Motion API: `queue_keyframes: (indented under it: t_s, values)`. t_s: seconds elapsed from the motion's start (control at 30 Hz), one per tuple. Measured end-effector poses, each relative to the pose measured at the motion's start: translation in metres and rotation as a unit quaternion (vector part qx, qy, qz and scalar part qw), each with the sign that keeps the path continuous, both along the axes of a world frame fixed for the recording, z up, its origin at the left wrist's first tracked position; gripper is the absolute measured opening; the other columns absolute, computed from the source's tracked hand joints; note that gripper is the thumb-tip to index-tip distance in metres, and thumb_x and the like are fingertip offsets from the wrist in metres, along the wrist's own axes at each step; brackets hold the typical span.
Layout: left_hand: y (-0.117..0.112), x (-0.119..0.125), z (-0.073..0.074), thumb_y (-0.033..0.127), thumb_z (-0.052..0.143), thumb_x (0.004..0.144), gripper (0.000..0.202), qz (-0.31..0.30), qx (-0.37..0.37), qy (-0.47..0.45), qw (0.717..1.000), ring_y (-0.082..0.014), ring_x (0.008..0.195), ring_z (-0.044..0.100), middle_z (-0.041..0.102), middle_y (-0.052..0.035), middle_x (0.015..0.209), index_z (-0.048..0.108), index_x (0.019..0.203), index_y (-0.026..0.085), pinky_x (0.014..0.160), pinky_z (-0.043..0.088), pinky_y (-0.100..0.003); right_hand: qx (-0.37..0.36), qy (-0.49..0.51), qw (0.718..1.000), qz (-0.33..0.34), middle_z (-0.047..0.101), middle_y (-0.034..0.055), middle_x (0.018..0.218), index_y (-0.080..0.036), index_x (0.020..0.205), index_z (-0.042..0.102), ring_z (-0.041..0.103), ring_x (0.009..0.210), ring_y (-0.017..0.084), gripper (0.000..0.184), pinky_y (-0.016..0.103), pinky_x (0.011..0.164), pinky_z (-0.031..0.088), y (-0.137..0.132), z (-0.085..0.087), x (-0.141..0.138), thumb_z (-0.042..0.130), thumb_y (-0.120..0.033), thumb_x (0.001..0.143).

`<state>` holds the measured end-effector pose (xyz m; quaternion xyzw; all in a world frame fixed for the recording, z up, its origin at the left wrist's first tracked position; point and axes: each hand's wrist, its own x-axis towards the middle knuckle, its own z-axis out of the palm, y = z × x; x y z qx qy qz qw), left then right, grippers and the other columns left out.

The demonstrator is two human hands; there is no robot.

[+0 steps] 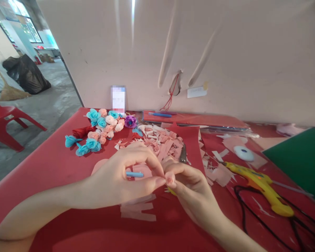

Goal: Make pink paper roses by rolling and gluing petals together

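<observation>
A small pink rolled paper flower (169, 178) is pinched between the thumb and fingers of my right hand (195, 185). My left hand (131, 168) comes in from the other side, its thumb and fingertips closed together at the flower's edge. Through the loop of my left fingers shows a blue pen (134, 174); I cannot tell whether it is held or lies behind. Cut pink paper strips (140, 210) lie under my hands. Just below my right fingers peeks a yellow object (172, 191), mostly hidden. A heap of pink paper scraps (165, 140) sits behind my hands.
Blue, pink, red and purple paper flowers (102, 129) cluster at the back left, near a propped phone (118, 99). On the right are a yellow glue gun (262, 185) with a black cord, a white oval object (243, 153) and a green sheet (301, 161). Red chair (9, 120) beyond the table.
</observation>
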<state>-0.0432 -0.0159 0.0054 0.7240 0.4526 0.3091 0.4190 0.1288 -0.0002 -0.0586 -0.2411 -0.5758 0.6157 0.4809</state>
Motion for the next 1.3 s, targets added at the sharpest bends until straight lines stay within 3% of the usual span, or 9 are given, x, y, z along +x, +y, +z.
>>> queue_keyframes:
  t_s: [0.37,0.73,0.93,1.13,1.3]
  values:
    - [-0.001,0.002,0.002,0.019,0.06,0.071,0.003,0.018,-0.019,0.019,0.999,-0.0172,0.081,0.055,0.062,-0.0008,0.082,0.062,0.071,0.02,0.078,0.042,-0.032,0.002,-0.015,1.0,0.004,0.06,-0.0015,0.069,-0.029,0.076,0.068,0.056,0.073,0.014,0.007,0.028,0.072,0.046,0.0,-0.003,0.002,0.063,-0.025,0.078]
    - [-0.001,0.001,0.003,0.016,0.056,0.073,0.006,0.003,-0.02,0.017,1.0,-0.0167,0.081,0.054,0.062,-0.0008,0.082,0.061,0.071,0.02,0.075,0.042,-0.03,0.026,-0.035,0.999,-0.001,0.063,-0.0014,0.074,-0.029,0.076,0.068,0.054,0.074,0.014,0.007,0.028,0.074,0.044,0.001,-0.002,0.001,0.063,-0.024,0.078]
    - [0.003,0.0,-0.002,0.019,0.055,0.074,0.007,-0.008,-0.022,-0.002,1.0,-0.0168,0.081,0.054,0.061,-0.0008,0.081,0.06,0.07,0.019,0.072,0.042,-0.028,0.023,-0.051,0.998,-0.008,0.065,0.0006,0.075,-0.027,0.074,0.068,0.056,0.075,0.016,0.005,0.032,0.074,0.045,0.0,-0.003,0.002,0.064,-0.027,0.077]
    - [0.009,-0.004,-0.005,0.015,0.049,0.078,0.01,-0.049,-0.039,-0.036,0.997,-0.0132,0.08,0.052,0.057,0.0008,0.08,0.057,0.074,0.018,0.073,0.039,-0.025,-0.012,0.003,1.0,0.001,0.062,-0.0009,0.073,-0.027,0.071,0.068,0.055,0.069,0.013,0.005,0.027,0.068,0.047,0.0,0.0,0.0,0.065,-0.027,0.076]
    - [0.009,-0.004,-0.008,0.012,0.053,0.073,0.007,-0.028,-0.035,-0.082,0.996,-0.0125,0.076,0.052,0.058,0.0011,0.078,0.057,0.072,0.018,0.07,0.039,-0.025,-0.026,0.013,1.0,-0.007,0.058,-0.0008,0.065,-0.026,0.068,0.066,0.052,0.06,0.013,0.008,0.027,0.062,0.046,0.001,0.004,0.001,0.066,-0.031,0.074]
